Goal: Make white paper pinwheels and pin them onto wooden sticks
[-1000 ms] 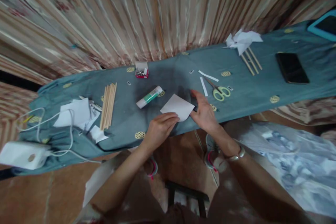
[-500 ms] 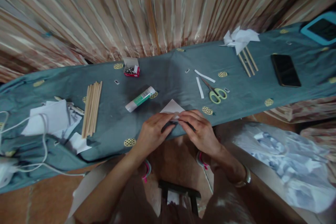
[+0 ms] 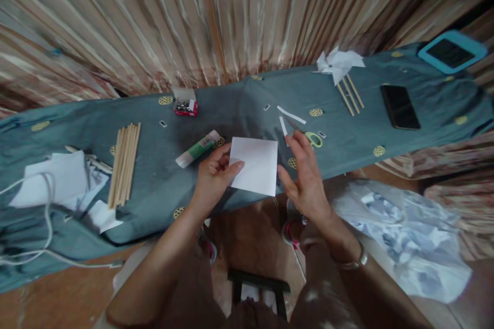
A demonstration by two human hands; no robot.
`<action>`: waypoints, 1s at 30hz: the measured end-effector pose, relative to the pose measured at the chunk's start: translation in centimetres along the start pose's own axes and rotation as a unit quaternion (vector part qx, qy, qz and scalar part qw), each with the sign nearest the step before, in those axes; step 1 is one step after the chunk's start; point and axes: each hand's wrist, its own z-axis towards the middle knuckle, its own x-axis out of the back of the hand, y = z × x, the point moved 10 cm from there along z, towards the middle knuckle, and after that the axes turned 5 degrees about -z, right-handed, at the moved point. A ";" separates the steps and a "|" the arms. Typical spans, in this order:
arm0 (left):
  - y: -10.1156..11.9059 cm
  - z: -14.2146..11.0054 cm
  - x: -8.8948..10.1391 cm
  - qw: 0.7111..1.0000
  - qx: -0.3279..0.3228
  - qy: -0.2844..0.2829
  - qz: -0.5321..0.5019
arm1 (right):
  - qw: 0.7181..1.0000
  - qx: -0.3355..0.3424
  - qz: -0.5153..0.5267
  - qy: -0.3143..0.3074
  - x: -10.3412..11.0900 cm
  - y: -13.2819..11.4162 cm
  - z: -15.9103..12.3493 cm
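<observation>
White paper square (image 3: 257, 166) sits at the near edge of the blue-green cloth (image 3: 239, 113), the landmark for what lies around it. Far to its left are a white cable (image 3: 49, 221) and some loose paper (image 3: 57, 180), then a row of wooden sticks (image 3: 125, 164). Beyond its upper left stands an open red box (image 3: 186, 108) of small metal pieces, perhaps pins, with a glue stick (image 3: 198, 149) nearer. The left hand (image 3: 215, 175) grips its left edge, thumb on top. Just beside its right edge, the right hand (image 3: 304, 177) is loosely open, holding nothing. Up and to its right come paper strips (image 3: 292, 114), green-handled scissors (image 3: 314, 139), white pinwheels (image 3: 339, 64), a black phone (image 3: 400, 107) and a blue-framed tablet (image 3: 451, 52).
</observation>
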 end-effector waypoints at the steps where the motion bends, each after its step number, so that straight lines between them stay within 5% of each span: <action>1: -0.4 0.1 0.2 1.000 0.007 0.000 0.016 | 0.999 0.034 -0.020 -0.027 -0.4 -0.9 -0.5; 6: -1.2 0.0 0.6 0.984 -0.007 -0.055 0.171 | 0.984 0.128 -0.033 -0.117 -2.5 -3.1 -2.7; 11: 2.8 -2.2 -0.1 0.898 -0.222 -0.059 0.375 | 0.981 0.129 -0.018 -0.143 -3.3 -2.9 -3.0; 14: 3.6 -4.6 -2.1 0.854 -0.299 -0.123 0.408 | 0.984 0.093 0.033 -0.150 -3.4 -2.6 -2.3; 17: 2.7 -5.6 -2.8 0.854 -0.282 -0.165 0.404 | 0.985 0.035 0.089 -0.143 -3.6 -1.7 -1.2; 21: 1.5 -5.1 -1.6 0.864 -0.251 -0.125 0.417 | 0.986 -0.017 0.101 -0.131 -4.6 -0.4 0.0; 30: 1.4 -5.1 -1.0 0.840 -0.287 -0.088 0.452 | 0.992 -0.007 0.060 -0.115 -6.0 -0.3 1.7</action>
